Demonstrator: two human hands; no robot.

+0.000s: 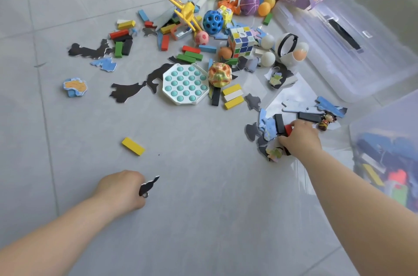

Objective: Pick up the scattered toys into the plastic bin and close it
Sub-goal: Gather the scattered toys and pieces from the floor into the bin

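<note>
2 grips are full: the right grip (pixel 300 137) clutches a red block (pixel 287 128), the left grip (pixel 122 187) pinches a black puzzle piece (pixel 148 186). The plastic bin (pixel 384 122) lies just right of the right grip, the nearer one.

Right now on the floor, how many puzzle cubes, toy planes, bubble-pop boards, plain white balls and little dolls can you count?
Puzzle cube: 1
Toy plane: 1
Bubble-pop board: 1
Plain white balls: 2
Little doll: 1
Total: 6
</note>
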